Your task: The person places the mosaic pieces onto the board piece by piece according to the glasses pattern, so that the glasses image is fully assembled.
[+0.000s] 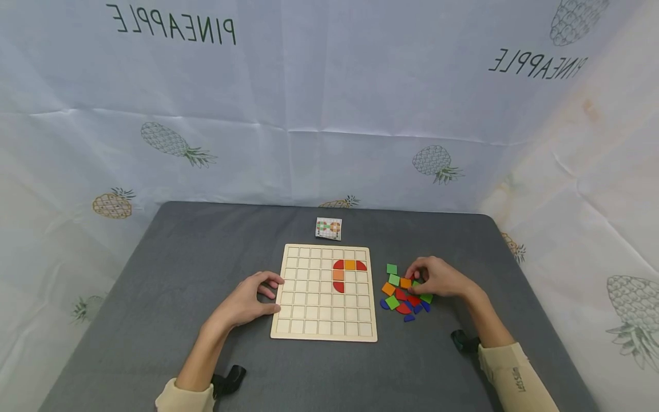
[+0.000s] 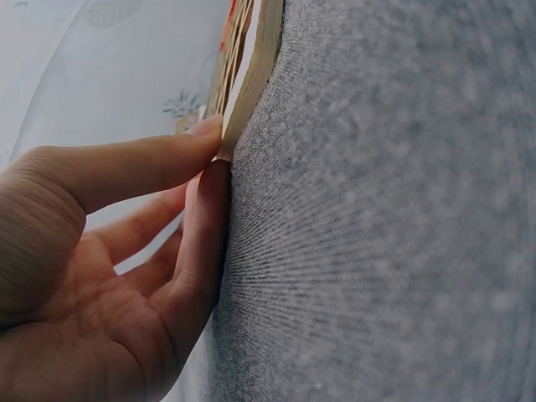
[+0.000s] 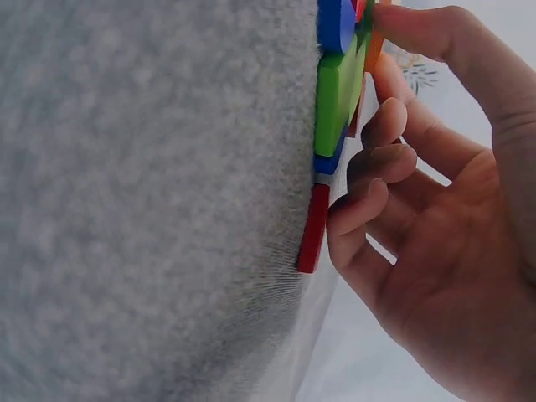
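The wooden grid board (image 1: pixel 304 312) lies flat on the table. Its left edge is held by my left hand (image 1: pixel 250 301), thumb and fingertips at the rim; the left wrist view shows the thumb (image 2: pixel 159 163) at the board's edge (image 2: pixel 260 67). Three red rounded tiles (image 1: pixel 338 287) and two orange square tiles (image 1: pixel 350 265) sit in cells at the upper right of the board. Over the pile of coloured tiles, my right hand (image 1: pixel 437 277) pinches an orange square tile (image 1: pixel 405 283) between thumb and index finger. Its other fingers curl close above a red tile (image 3: pixel 313 230).
Green squares (image 1: pixel 392 269), red pieces (image 1: pixel 404 309) and blue rounded pieces (image 1: pixel 409 318) lie loose right of the board. Behind the board is a small printed pattern card (image 1: pixel 328 236). A pineapple-print curtain (image 1: pixel 309 160) hangs along the far edge of the grey table (image 1: pixel 216 234).
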The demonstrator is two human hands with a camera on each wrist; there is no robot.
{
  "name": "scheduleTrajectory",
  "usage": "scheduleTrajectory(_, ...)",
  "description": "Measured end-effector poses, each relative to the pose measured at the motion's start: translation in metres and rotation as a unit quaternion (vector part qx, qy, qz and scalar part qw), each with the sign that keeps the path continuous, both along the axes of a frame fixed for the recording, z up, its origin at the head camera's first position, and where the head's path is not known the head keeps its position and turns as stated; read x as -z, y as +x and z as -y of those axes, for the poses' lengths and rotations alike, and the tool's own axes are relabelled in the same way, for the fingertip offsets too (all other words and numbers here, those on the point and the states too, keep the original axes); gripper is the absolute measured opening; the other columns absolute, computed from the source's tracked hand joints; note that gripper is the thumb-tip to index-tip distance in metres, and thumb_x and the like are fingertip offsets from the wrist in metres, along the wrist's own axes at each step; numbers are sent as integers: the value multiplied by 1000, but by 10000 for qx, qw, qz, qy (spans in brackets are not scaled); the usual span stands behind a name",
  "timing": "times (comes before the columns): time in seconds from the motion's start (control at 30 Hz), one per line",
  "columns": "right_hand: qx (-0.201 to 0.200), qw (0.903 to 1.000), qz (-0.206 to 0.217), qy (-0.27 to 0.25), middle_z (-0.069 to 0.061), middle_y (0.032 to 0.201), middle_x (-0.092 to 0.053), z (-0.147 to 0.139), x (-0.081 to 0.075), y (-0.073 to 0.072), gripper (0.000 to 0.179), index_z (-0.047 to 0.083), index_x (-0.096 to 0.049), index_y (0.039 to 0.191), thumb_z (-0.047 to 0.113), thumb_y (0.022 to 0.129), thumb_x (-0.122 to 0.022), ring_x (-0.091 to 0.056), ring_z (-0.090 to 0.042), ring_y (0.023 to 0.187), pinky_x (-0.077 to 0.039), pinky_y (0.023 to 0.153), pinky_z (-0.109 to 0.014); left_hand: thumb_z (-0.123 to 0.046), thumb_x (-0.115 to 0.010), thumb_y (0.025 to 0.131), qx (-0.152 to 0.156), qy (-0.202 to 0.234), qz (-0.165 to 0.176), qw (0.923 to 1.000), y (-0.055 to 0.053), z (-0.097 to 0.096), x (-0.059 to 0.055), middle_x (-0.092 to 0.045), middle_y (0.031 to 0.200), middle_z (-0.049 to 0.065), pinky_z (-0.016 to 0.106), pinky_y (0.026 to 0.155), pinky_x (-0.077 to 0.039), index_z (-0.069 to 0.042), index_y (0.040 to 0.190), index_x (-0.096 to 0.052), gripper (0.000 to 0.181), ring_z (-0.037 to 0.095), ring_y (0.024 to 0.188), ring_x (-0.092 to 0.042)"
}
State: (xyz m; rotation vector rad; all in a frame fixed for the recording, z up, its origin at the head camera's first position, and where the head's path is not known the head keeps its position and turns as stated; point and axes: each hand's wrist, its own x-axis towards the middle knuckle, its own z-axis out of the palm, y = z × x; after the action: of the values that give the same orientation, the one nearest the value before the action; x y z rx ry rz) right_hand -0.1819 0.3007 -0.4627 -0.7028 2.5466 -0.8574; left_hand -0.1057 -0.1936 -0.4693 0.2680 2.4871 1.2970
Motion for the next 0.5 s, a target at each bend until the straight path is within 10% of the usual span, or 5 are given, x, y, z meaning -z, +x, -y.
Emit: scheduleTrajectory(0.5,42,9977,-130,-662,0,84,-67,30,-10,0,24,12,-75,111,15,90,-88,-57,-6,67,-51,63,-23,-5,-89,87,64,7,-31,10000,-1,1,3,-64,127,13,32,86,-58,-7,133,-68,51,19,105,-67)
